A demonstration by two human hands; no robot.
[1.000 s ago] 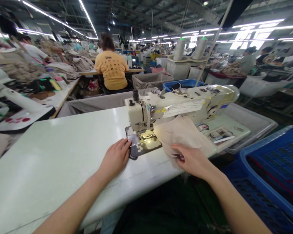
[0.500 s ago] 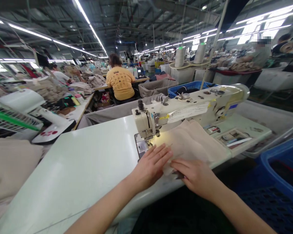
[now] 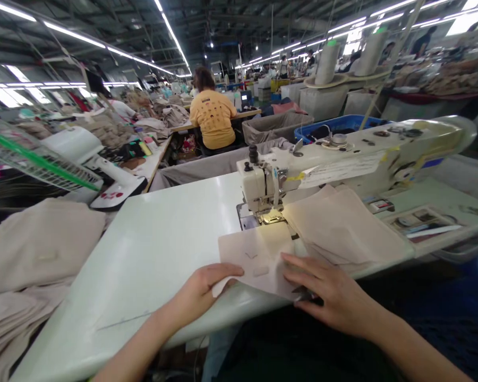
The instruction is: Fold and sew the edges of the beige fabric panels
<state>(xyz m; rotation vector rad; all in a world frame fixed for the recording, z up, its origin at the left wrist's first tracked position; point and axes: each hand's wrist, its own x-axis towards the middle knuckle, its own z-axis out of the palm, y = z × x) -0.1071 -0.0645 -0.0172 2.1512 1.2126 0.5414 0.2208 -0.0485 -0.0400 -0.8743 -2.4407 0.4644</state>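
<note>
A small beige fabric piece with a dark V-shaped mark and a small pale patch lies at the front of the sewing machine, its far edge near the presser foot. My left hand pinches its near left corner, which lifts off the table edge. My right hand rests against the piece's right edge, fingers curled around dark thread snips, whose handles are mostly hidden by the palm. Right of the needle area, a stack of beige fabric pieces lies under the machine arm.
The pale green table extends left. More beige fabric is heaped at far left, near a white fan. A small parts tray sits right. Ahead are a grey cloth-lined bin and a person in a yellow shirt.
Both hands have drawn back from the needle toward the table's front edge, and the small fabric piece now shows between them. My left hand went from lying flat to pinching. The view shifted left.
</note>
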